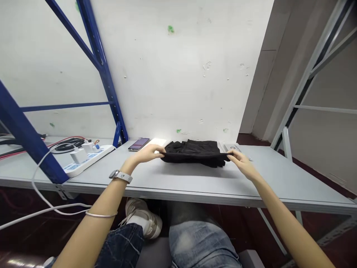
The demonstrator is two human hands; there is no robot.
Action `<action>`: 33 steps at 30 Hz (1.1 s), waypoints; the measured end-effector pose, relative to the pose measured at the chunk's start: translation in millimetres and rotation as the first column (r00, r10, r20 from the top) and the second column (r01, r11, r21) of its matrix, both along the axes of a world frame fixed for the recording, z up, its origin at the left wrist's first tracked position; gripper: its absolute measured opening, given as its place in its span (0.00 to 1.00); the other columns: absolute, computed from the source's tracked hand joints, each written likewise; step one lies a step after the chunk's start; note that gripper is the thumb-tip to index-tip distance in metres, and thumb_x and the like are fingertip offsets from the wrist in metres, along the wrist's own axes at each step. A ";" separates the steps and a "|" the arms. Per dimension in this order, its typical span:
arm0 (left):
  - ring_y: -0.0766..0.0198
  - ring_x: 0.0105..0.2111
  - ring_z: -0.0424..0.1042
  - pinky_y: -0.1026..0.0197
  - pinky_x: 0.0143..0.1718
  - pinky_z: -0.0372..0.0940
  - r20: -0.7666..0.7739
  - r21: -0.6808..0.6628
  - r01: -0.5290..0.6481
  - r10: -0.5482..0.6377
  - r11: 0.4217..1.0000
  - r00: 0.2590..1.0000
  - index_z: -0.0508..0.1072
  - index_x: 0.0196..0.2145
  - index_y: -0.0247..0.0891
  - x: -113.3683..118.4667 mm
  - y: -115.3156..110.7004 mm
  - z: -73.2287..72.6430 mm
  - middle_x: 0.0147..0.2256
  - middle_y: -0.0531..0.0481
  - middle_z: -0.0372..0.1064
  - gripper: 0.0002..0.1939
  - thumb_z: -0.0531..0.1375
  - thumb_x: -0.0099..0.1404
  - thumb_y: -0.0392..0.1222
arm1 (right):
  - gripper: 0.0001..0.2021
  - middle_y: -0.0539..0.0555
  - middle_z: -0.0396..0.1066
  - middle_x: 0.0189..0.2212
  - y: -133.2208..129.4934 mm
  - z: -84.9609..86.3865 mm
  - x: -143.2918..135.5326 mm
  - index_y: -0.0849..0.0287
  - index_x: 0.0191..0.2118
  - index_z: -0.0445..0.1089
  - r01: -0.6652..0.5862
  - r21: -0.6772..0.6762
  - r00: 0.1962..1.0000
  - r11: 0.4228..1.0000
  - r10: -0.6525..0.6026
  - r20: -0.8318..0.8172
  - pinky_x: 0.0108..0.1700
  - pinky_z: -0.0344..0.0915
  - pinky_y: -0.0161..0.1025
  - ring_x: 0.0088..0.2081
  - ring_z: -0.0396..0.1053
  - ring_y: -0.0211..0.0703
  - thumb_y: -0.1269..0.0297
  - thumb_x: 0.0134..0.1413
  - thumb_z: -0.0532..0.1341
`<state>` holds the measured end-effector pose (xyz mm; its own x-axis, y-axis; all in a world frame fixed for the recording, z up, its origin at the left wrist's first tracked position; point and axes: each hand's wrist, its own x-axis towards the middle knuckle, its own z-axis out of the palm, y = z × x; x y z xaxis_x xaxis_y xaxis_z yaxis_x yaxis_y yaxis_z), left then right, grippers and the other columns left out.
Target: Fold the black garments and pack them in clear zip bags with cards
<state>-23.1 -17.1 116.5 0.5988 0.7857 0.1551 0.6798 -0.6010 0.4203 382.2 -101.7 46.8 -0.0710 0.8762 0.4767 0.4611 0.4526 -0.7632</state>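
Garment (193, 152), black, folded, lying on grey surface (178, 178): left hand (149, 152) grip pinched on its left edge, right hand (240, 159) grip pinched on its right edge. Phone (138, 144) just beyond left grip.

bright, sharp (edges bend outward)

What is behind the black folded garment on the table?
Behind the black garment, a phone and a white object lie to the left, and a grey flat item shows at the right. Its middle is hidden. Both hands, left and right, grip the garment's ends.
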 end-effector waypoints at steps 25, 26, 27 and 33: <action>0.52 0.24 0.73 0.57 0.28 0.64 -0.213 -0.200 -0.533 0.494 0.822 0.843 0.67 0.33 0.38 -17.2 15.4 -46.8 0.21 0.45 0.71 0.22 0.53 0.57 0.61 | 0.16 0.64 0.70 0.48 66.8 -25.0 -35.0 0.60 0.52 0.65 0.393 0.288 0.576 0.874 -0.477 0.664 0.51 0.56 0.53 0.51 0.65 0.58 0.67 0.59 0.52; 0.52 0.23 0.74 0.57 0.26 0.65 -0.240 -0.297 -0.546 0.492 0.783 0.837 0.66 0.35 0.37 -17.2 13.4 -45.7 0.20 0.45 0.71 0.23 0.53 0.58 0.62 | 0.17 0.64 0.69 0.50 62.5 -23.7 -41.2 0.59 0.54 0.64 0.351 0.314 0.576 0.882 -0.468 0.670 0.53 0.54 0.54 0.53 0.63 0.57 0.66 0.60 0.52; 0.53 0.23 0.74 0.58 0.25 0.65 -0.237 -0.390 -0.542 0.488 0.745 0.840 0.65 0.37 0.37 -16.4 10.9 -44.3 0.20 0.45 0.72 0.24 0.53 0.58 0.62 | 0.18 0.63 0.67 0.53 57.9 -21.5 -48.8 0.59 0.55 0.63 0.284 0.320 0.598 0.904 -0.428 0.677 0.55 0.53 0.54 0.55 0.61 0.57 0.64 0.61 0.51; 0.58 0.22 0.75 0.63 0.25 0.67 -0.064 -0.517 -0.489 0.538 0.702 0.840 0.61 0.40 0.39 -6.2 0.8 -41.5 0.20 0.56 0.69 0.21 0.65 0.52 0.42 | 0.27 0.52 0.49 0.67 39.6 -17.7 -108.9 0.50 0.65 0.52 -0.287 -0.033 0.716 0.957 0.237 0.656 0.65 0.42 0.53 0.68 0.39 0.50 0.49 0.64 0.48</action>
